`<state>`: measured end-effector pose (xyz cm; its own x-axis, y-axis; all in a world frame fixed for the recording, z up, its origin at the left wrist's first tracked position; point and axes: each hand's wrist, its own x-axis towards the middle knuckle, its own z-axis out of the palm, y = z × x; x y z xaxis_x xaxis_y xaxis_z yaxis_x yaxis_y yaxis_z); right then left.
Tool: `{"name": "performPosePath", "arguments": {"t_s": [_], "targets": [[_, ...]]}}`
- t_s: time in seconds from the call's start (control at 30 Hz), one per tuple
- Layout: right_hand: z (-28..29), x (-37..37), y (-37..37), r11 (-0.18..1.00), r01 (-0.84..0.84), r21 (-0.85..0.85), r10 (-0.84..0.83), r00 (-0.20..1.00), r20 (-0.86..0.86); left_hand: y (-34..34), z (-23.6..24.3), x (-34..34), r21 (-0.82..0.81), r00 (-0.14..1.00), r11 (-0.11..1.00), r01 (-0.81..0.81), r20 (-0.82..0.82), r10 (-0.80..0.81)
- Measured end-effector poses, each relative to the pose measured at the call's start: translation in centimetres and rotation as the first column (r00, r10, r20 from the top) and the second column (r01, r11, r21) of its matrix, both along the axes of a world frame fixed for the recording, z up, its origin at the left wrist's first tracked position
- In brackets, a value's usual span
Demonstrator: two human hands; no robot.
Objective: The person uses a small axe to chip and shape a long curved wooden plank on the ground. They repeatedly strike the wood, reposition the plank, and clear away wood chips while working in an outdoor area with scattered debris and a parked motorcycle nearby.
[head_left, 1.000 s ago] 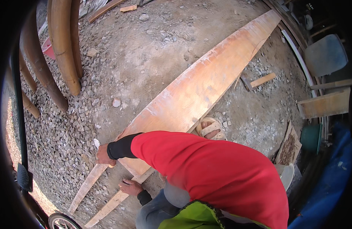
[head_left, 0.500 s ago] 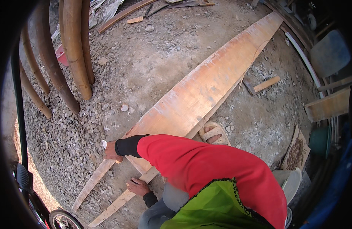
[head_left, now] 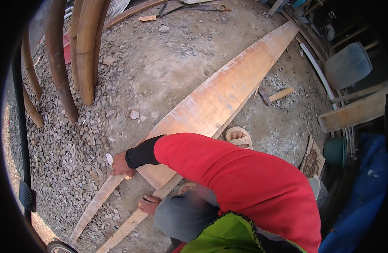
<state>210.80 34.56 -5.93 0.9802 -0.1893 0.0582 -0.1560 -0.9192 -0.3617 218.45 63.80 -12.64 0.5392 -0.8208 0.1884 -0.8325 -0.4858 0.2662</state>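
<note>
A long tapered orange-brown plank (head_left: 219,101) lies on gravelly ground, its point toward the upper right. My right arm, in a red sleeve with a black cuff, reaches across to the left. My right hand (head_left: 120,165) is curled on the upper end of a thin wooden slat (head_left: 95,202) at the plank's near end, with a small pale bit beside the fingers. My left hand (head_left: 149,204) presses on a second slat (head_left: 126,227) that runs along the plank's edge. My grey-clad knee hides that arm. A sandalled foot (head_left: 239,137) stands by the plank.
Curved wooden posts (head_left: 86,50) rise at the upper left from loose gravel. A short wood block (head_left: 280,95) lies right of the plank. Boards, a grey chair (head_left: 347,65) and a green bucket (head_left: 335,152) crowd the right side. Tools lie at the top edge; a wheel shows at the bottom left.
Both hands stay on the slats in nearly the same spots. The view has shifted a little, so the posts and plank sit lower in the picture.
</note>
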Motion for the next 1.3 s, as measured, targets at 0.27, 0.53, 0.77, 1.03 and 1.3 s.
{"name": "performPosePath", "arguments": {"t_s": [0.27,0.53,0.77,1.03,1.3], "targets": [[-1.3,-0.1,-0.7,1.0,0.004,0.029,-0.004,1.0,0.012,-0.1,-1.2,0.0,-0.039,0.999,0.999,-0.03,-0.025,0.029],[-2.2,0.2,-0.5,0.999,0.026,0.028,-0.026,0.999,0.027,-0.6,-0.8,-1.0,-0.006,0.999,0.999,-0.045,-0.001,0.045],[2.3,-4.7,-1.3,0.997,0.049,0.066,-0.063,0.973,0.221,-2.2,0.4,-1.5,-0.008,0.999,0.999,0.031,0.033,-0.031],[8.2,-33.1,-8.2,0.918,0.394,-0.05,-0.394,0.919,0.015,-1.5,2.0,-1.7,0.202,0.977,0.968,-0.146,-0.126,0.173],[6.3,-41.8,3.1,0.911,0.411,-0.025,-0.41,0.899,-0.156,-1.2,2.4,-2.2,0.029,0.999,0.999,0.035,-0.003,-0.035]]}}
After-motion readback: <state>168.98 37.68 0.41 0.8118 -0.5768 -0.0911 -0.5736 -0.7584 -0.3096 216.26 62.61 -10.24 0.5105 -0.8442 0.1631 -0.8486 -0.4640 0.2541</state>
